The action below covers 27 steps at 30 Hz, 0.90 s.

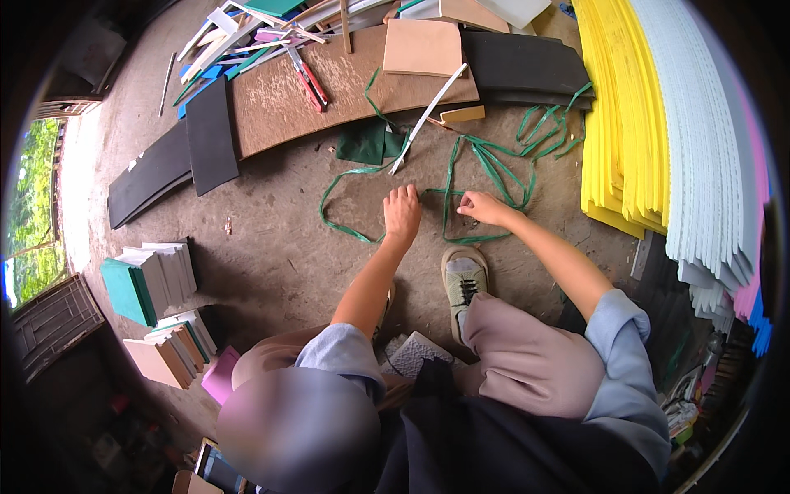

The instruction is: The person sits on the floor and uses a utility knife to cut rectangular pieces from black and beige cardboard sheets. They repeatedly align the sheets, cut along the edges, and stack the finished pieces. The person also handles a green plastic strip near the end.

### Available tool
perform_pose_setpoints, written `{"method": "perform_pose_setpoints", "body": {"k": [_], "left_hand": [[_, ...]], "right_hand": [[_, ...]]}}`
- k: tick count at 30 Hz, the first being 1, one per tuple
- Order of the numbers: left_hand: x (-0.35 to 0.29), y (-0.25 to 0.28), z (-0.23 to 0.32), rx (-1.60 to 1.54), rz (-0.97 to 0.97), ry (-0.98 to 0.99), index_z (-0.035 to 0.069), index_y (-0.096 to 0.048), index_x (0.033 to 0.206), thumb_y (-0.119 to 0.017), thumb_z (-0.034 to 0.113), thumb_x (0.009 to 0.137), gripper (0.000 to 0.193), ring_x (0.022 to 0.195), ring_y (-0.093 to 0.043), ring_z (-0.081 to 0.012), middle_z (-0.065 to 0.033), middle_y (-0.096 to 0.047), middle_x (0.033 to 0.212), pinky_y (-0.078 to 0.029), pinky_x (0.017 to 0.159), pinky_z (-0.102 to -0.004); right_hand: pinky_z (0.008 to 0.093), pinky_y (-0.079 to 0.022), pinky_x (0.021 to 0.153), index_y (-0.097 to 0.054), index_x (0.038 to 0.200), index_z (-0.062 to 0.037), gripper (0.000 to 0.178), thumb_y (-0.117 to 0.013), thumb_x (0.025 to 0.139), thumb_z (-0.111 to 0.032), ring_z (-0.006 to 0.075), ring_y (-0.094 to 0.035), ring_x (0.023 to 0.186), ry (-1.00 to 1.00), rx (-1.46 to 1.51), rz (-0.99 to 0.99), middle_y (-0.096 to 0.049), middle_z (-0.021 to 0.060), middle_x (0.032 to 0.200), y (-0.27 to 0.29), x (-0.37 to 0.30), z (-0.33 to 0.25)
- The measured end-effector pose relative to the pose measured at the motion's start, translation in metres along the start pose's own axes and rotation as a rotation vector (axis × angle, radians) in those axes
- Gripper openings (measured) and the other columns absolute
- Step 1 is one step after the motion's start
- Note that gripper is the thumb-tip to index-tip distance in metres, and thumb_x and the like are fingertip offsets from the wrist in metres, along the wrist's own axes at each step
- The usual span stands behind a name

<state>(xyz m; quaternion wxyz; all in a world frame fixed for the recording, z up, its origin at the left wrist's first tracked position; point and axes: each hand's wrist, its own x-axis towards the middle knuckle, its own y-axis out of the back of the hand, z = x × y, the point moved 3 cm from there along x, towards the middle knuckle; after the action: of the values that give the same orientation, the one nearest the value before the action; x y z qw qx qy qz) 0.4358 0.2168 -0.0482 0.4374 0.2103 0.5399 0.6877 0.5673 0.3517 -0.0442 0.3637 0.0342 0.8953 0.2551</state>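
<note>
Green plastic string [494,165] lies in loose loops on the concrete floor, and a short length of it stretches between my two hands. My left hand [401,214] is closed, its fingers curled at one end of that length. Opposite it, my right hand [485,208] pinches the string between thumb and fingers. Just beyond the left hand, a thin white strip [428,118] leans up onto the wooden board [280,115]. A dark green sheet piece [360,143] rests on the floor near the strip's lower end.
On the board lie a red utility knife [309,82] and a tan foam block [422,47]. Black sheets [527,66] flank it; coloured offcuts [247,41] pile up behind. Tall yellow sheets [617,107] and pale blue sheets [699,132] stand at right. Sheet bundles [152,284] stand at left.
</note>
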Motion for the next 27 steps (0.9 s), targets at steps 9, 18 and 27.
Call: {"method": "perform_pose_setpoints", "body": {"k": [9, 18, 27], "left_hand": [[0.036, 0.066, 0.019, -0.671, -0.044, -0.159, 0.001, -0.043, 0.091, -0.053, 0.014, 0.081, 0.018, 0.073, -0.056, -0.0385, -0.0197, -0.058, 0.076, -0.044, 0.063, -0.0436], [0.041, 0.310, -0.001, -0.628, 0.424, -0.150, 0.000, -0.056, 0.089, -0.055, 0.022, 0.083, 0.023, 0.053, -0.049, -0.0164, -0.0117, -0.055, 0.063, -0.039, 0.052, -0.0288], [-0.065, 0.426, -0.030, -0.996, 0.658, -0.189, 0.002, -0.055, 0.084, -0.051, 0.019, 0.088, 0.018, 0.053, -0.030, -0.0013, 0.0064, -0.040, 0.059, -0.024, 0.046, -0.0182]], "right_hand": [[0.0244, -0.041, 0.071, -0.053, 0.098, -0.0053, 0.028, -0.060, 0.080, -0.026, 0.0117, -0.052, 0.094, -0.132, 0.715, -0.013, -0.057, 0.0056, 0.100, 0.021, -0.009, -0.037], [0.0286, -0.049, 0.071, -0.050, 0.091, -0.0059, 0.012, -0.053, 0.082, -0.014, 0.0184, -0.059, 0.081, 0.372, 1.185, 0.151, -0.060, 0.0112, 0.094, 0.174, -0.054, -0.137], [0.0331, -0.050, 0.082, -0.048, 0.095, 0.0012, 0.021, -0.043, 0.089, -0.018, 0.0296, -0.056, 0.094, 0.474, 1.260, 0.298, -0.056, 0.0169, 0.095, 0.302, -0.136, -0.208]]}}
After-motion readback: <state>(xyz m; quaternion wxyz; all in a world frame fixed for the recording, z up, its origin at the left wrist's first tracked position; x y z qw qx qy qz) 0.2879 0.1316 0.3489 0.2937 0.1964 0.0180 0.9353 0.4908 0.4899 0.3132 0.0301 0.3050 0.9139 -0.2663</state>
